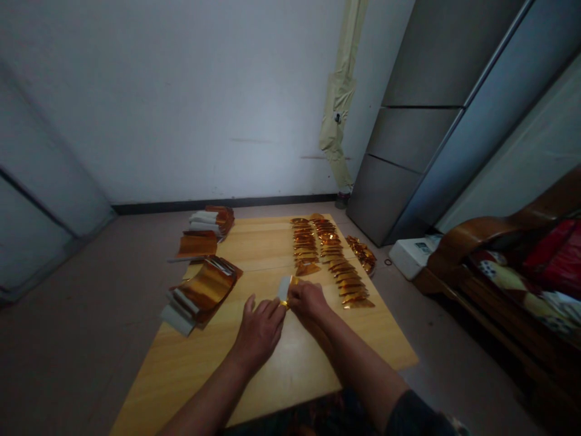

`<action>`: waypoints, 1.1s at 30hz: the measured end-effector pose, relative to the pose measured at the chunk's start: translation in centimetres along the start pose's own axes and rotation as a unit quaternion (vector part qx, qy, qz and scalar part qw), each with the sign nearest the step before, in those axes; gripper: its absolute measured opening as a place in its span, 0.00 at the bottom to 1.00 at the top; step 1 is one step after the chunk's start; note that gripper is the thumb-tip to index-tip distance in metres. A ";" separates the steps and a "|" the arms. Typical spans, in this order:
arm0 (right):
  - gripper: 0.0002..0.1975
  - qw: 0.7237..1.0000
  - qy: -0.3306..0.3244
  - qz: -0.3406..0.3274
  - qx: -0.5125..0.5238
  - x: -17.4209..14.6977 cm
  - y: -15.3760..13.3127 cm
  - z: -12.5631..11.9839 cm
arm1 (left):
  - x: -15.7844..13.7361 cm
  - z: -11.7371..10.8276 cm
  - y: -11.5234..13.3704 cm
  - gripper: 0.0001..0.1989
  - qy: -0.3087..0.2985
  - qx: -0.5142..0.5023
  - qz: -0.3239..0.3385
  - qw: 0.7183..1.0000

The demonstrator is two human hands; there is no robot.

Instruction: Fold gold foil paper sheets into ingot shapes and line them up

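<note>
A small sheet of gold foil paper, its pale backing showing, lies over the wooden table between my hands, with its gold edges partly folded. My left hand pinches the near left edge at its fingertips, the thumb side raised. Closed around the right side of the same sheet is my right hand, which hides part of it. Just beyond, folded gold foil pieces stand in an overlapping row. A second, longer row of folded foil pieces runs down the table's right side.
To the left, a stack of gold foil sheets fans out over the table edge. Farther back are a smaller foil stack and a brown-gold bundle. Past the wooden table's right edge sits a foil-filled container, near a refrigerator and wooden bench.
</note>
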State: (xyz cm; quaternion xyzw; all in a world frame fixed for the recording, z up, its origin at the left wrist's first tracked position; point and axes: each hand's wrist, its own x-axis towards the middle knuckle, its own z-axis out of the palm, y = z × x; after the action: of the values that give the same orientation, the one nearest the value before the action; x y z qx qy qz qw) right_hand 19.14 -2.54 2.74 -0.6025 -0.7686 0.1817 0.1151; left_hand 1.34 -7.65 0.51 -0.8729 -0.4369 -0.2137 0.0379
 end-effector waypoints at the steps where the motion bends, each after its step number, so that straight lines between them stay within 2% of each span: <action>1: 0.03 1.000 0.002 0.000 0.002 0.0 0.0 0.0 | 0.0 0.0 0.0 0.14 -0.001 0.004 0.002 1.000; 10: 0.01 0.998 0.032 0.009 0.051 -0.3 0.0 0.3 | -0.6 1.0 -0.1 0.14 0.017 0.005 -0.017 1.000; 19: 0.11 0.986 0.047 0.069 0.143 0.2 0.3 0.9 | -0.1 0.5 1.3 0.12 0.001 -0.009 -0.074 0.997; 23: 0.09 0.987 0.033 0.080 0.136 0.5 0.0 0.8 | -0.1 0.9 1.5 0.12 0.016 0.003 -0.080 0.997; 26: 0.06 0.990 0.049 0.089 0.102 0.4 -0.2 1.1 | -0.2 1.2 1.5 0.12 0.018 0.007 -0.081 0.997; 30: 0.09 0.992 0.090 0.054 0.074 -0.1 0.0 1.7 | -0.1 1.1 1.5 0.10 0.017 0.004 -0.077 0.997; 33: 0.10 0.995 0.100 -0.006 0.024 -1.0 0.4 1.5 | 0.2 0.8 1.1 0.08 0.018 0.003 -0.086 0.996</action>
State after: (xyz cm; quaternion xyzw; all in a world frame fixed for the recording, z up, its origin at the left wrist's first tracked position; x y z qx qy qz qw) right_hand 19.12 -3.67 1.21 -0.6103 -0.7520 0.1383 0.2074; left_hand 2.59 -7.92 -0.01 -0.8281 -0.5101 -0.2305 0.0303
